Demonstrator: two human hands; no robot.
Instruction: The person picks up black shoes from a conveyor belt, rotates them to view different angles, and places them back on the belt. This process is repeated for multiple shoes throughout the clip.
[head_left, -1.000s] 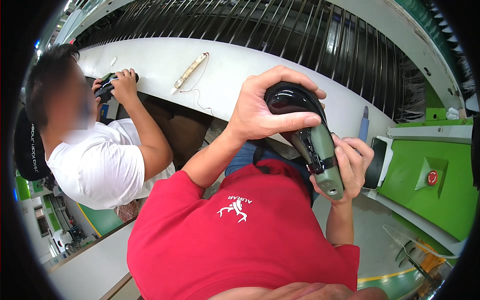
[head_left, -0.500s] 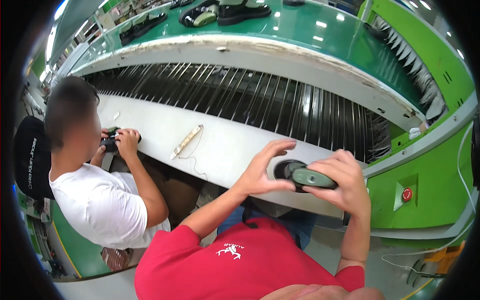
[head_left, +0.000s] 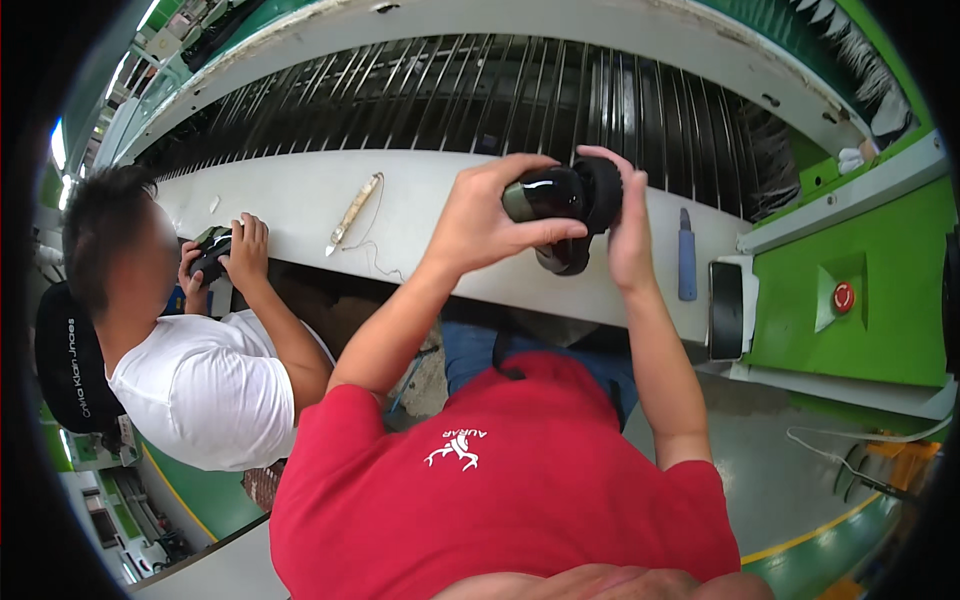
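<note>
A glossy black shoe (head_left: 565, 190) with a thick dark sole is held above the white ledge (head_left: 430, 210). Part of a green shoe last shows at its opening. My left hand (head_left: 485, 215) is closed round the opening end, thumb along the near side. Against the sole side rests my right hand (head_left: 630, 230), its fingers reaching behind the sole and partly hidden. To the right of the shoe lies a knife with a blue handle (head_left: 686, 262). A tape-wrapped hand tool (head_left: 355, 215) with a thin cord lies on the ledge further left.
Metal rollers (head_left: 450, 100) run behind the ledge. A green machine panel with a red stop button (head_left: 843, 297) stands at right, beside a black flat rectangular object (head_left: 727, 310). At left sits a co-worker in a white shirt (head_left: 215, 390), holding another shoe (head_left: 212, 253).
The shoe has been lifted and turned, so its sole now faces right. My left hand has closed on it; my right hand has shifted to the sole. The view has tilted down, uncovering the blue-handled knife.
</note>
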